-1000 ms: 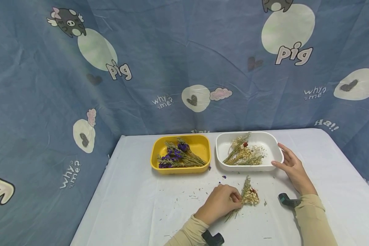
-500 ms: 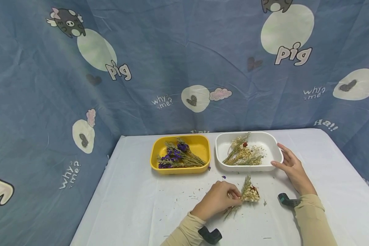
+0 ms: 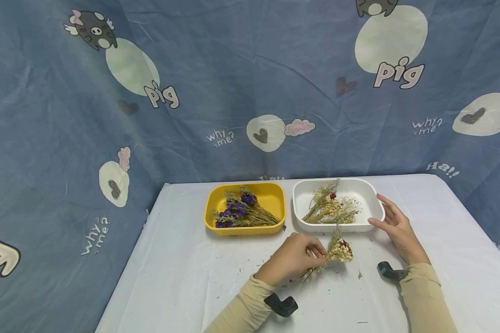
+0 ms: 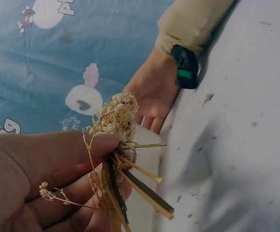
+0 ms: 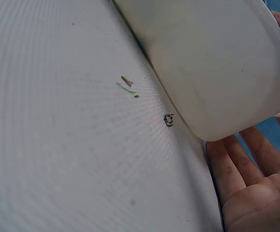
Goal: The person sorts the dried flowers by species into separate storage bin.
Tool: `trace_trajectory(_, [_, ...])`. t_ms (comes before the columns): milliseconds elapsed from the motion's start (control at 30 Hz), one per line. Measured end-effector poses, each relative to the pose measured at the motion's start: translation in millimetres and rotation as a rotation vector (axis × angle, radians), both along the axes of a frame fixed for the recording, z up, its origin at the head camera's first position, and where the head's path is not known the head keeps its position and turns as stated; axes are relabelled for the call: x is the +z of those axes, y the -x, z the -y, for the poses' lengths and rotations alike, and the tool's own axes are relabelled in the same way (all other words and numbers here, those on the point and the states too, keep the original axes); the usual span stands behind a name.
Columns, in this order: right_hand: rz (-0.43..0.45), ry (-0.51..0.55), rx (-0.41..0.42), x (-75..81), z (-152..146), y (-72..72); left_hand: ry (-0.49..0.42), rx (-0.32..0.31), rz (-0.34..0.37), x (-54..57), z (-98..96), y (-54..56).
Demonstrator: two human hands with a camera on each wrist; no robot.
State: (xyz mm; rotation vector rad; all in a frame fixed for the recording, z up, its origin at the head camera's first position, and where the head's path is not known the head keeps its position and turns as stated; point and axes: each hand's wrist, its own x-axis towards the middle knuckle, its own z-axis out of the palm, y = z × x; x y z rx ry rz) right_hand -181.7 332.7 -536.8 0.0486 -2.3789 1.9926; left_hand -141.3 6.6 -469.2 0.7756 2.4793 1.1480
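My left hand pinches a small bunch of dried flowers by its stems, just above the table in front of the white tray. Cream blossoms, a few dark red ones and a grassy sprig make up its head. In the left wrist view, thumb and fingers close round the bunch, its cut stems pointing toward the camera. My right hand grips the right end of the white tray, thumb at the front rim and fingers along the side. Similar cream and red dried flowers lie in that tray.
A yellow tray with purple dried flowers stands left of the white one. Bits of stem and petal litter the white tablecloth. A blue printed cloth hangs behind the table.
My left hand has lifted the dried-flower bunch slightly off the table and moved it away from me, toward the white tray. The right hand stays at the tray's end.
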Motion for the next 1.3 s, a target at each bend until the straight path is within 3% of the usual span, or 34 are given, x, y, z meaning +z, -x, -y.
trace_trajectory(367, [0.009, -0.009, -0.005, 0.3, 1, -0.6, 0.057, -0.032, -0.125, 19.0, -1.8, 26.5])
trace_trajectory(733, [0.016, -0.018, -0.011, -0.4, 0, 0.8, 0.13, -0.042, -0.159, 36.5, -10.8, 52.3])
trace_trajectory(1300, [0.024, -0.043, -0.015, 0.2, -2, 1.3, 0.228, -0.089, -0.186, 47.4, -26.2, 94.0])
